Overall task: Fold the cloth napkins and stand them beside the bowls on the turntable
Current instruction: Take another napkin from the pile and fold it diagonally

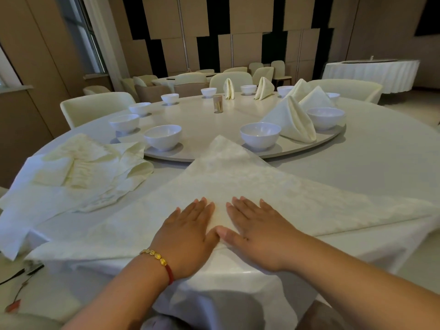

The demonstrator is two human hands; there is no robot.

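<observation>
A cream napkin (238, 186) folded into a wide triangle lies flat on the white tablecloth (381, 158), its apex pointing away from the fingertips toward the turntable (204, 115) and its long edge running under both palms. The left hand (188, 236) and the right hand (257, 232) press flat on the cloth side by side, fingers straight and close together, thumbs meeting at the middle of the near edge; neither hand grips anything. The left wrist wears a red cord bracelet with gold beads (156, 257).

Beyond the fingertips, past the napkin's tip, two white bowls (260, 135) stand at the turntable's near rim, one to each side of the apex. Right of the right-hand fingers and farther out, a folded napkin (291, 119) stands upright between that nearer bowl and another bowl (325, 117). More standing napkins (263, 88) and bowls ring the far side of the turntable, and a toothpick holder (217, 104) stands near its middle.

Left of the left hand's fingers, a heap of unfolded napkins (95, 163) lies crumpled on the tablecloth, just short of the turntable's edge. Pale chairs (95, 108) surround the table, and another draped round table (371, 72) stands far off to the right.
</observation>
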